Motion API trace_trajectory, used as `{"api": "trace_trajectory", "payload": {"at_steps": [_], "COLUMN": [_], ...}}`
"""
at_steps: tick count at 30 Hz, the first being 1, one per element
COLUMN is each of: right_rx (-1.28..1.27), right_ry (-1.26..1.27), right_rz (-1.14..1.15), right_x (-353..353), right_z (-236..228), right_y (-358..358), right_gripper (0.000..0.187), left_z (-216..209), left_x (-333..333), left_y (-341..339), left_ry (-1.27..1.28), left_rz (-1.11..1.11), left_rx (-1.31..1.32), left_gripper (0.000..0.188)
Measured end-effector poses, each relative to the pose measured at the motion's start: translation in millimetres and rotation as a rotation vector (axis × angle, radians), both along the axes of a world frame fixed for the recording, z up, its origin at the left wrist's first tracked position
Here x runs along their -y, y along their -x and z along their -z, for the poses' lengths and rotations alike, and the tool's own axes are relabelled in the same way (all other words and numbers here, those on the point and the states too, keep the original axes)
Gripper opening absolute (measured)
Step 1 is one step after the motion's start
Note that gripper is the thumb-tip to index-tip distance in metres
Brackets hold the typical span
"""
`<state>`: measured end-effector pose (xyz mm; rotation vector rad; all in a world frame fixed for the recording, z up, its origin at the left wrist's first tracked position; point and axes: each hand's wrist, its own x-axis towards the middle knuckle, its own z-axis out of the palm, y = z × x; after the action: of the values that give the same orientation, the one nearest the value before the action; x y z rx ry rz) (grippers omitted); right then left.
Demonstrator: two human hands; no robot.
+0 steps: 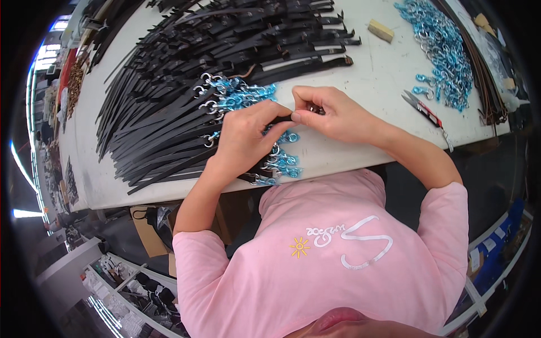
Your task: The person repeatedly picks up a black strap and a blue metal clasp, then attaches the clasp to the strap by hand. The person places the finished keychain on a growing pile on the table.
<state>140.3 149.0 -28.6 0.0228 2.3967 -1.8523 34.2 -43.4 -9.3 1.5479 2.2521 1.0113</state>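
Over the table (360, 70), a black strap (280, 119) is pinched by the left hand (243, 132), and its end is clasped by the fingertips of the right hand (332, 114). Blue clips (242, 98) are spread beside the left hand, near heaped straps (163, 121).

Straps (163, 118) left, snips (426, 112) right — both on table (372, 70)

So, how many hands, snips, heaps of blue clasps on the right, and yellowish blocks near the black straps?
Hands: left hand, right hand: 2
Snips: 1
Heap of blue clasps: 1
Yellowish block: 1
Total: 5
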Motion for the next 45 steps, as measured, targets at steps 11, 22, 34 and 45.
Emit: {"api": "trace_trajectory", "payload": {"at_steps": [11,22,34,45], "right_rx": [-0.319,-0.470,-0.078,-0.511], "right_ry": [-0.268,-0.389,-0.103,-0.604], "right_rz": [-0.051,-0.024,-0.018,0.028], "right_x": [27.4,40.5,29.7,6.3], "right_z": [-42.7,-22.3,-13.4,-42.2], "right_y": [1.8,93.6,94.2,82.6], "right_gripper": [0.004,0.025,0.027,0.019], "left_z": [-27.0,-14.1,39.9,24.0], "left_x": [32.1,188.7,218.8,208.7], "left_y": [11.8,156.1,171.9,185.5], "left_ry": [-0.130,0.002,-0.011,-0.154], "left_rz": [0.036,-0.749,-0.918,-0.878], "left_rx": [-0.236,-0.724,-0.279,-0.666], "left_gripper": [0.021,0.038,0.038,0.012]}}
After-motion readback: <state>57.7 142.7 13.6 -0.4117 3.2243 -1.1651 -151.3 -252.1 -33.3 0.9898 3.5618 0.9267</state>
